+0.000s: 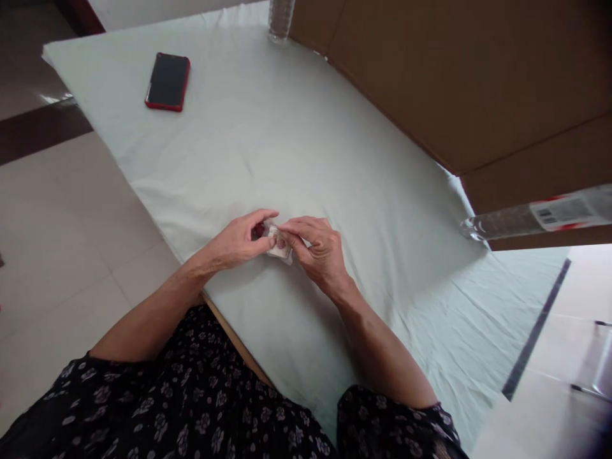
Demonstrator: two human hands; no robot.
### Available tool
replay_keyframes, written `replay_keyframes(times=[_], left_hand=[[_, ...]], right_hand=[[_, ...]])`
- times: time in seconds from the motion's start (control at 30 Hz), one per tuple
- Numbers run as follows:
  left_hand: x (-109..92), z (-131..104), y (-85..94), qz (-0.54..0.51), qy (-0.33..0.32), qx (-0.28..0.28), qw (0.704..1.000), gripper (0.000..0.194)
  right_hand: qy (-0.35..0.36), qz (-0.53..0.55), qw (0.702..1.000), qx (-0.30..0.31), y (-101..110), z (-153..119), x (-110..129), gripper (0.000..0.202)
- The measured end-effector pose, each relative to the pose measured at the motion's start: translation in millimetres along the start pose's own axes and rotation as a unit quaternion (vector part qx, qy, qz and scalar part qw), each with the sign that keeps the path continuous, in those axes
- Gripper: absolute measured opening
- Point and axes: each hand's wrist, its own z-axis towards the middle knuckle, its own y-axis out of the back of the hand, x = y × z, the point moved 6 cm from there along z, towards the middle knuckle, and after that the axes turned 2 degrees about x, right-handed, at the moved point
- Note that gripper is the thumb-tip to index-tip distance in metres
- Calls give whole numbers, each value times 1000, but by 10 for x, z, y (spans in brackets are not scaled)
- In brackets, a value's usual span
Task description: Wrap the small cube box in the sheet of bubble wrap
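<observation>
A small white packet with a brownish print and a clear, crinkled wrapping lies between my hands, low over the cloth near the table's front edge. My left hand curls about its left side, the thumb against the packet and the fingers arched behind it. Something dark red shows in the hollow of that hand; its kind cannot be made out. On the other side my right hand pinches the packet's upper right edge between thumb and fingers. Those fingertips partly hide the packet.
A pale green cloth covers the table. A phone in a red case lies at the far left. On the right stands a large brown cardboard panel, with a clear bottle and another clear bottle by its edges.
</observation>
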Motion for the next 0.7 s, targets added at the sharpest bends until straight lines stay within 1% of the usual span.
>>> replay_keyframes(times=[0.13, 0.2, 0.3, 0.37, 0.43, 0.53, 0.7], left_hand=[[5, 6, 6, -8, 4, 5, 1000, 58], [14, 17, -2, -7, 11, 5, 1000, 56], [20, 30, -11, -3, 16, 1, 1000, 55], [15, 38, -10, 4, 15, -2, 1000, 54], [7, 45, -11, 9, 17, 1, 1000, 55], [-2, 49, -12, 9, 24, 7, 1000, 55], [10, 52, -10, -1, 34, 9, 999, 55]], right_hand=[[8, -7, 1000, -25, 51, 10, 21, 13], [-8, 5, 999, -39, 84, 33, -7, 11], [-79, 87, 992, -38, 86, 92, -152, 15], [-141, 172, 975, -23, 42, 136, -283, 20], [-182, 236, 954, -13, 0, 184, -384, 25], [-195, 279, 940, -15, -13, 254, -454, 29], [-191, 291, 938, -3, 1, 290, -464, 40]])
